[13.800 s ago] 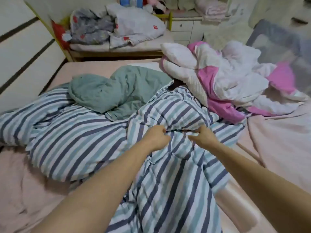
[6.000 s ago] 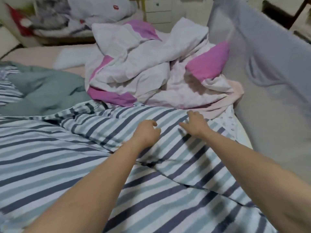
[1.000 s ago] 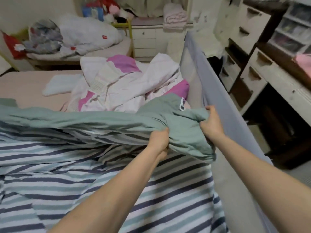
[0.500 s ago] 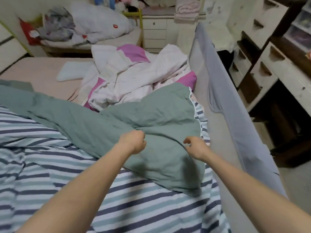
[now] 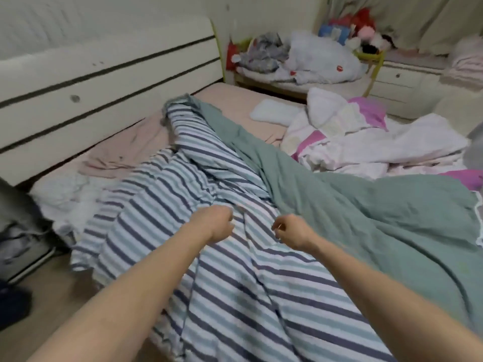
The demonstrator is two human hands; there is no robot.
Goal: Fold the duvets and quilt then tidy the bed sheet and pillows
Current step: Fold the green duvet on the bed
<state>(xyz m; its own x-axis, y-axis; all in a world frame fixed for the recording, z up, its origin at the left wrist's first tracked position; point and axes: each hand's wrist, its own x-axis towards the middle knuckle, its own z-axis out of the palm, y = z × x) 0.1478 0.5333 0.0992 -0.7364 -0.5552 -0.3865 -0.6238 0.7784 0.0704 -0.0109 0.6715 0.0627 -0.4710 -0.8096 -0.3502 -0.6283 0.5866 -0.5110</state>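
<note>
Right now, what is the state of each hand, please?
Left hand: fingers curled over the striped duvet; whether it grips cloth cannot be told.
Right hand: fingers curled above the duvet, holding nothing visible.

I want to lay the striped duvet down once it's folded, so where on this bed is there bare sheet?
Bare pink sheet shows at the far end, bordered by the headboard, the small white pillow and the striped duvet. A rumpled strip runs along the headboard. The right side is crowded by the pink-and-white quilt.
</note>
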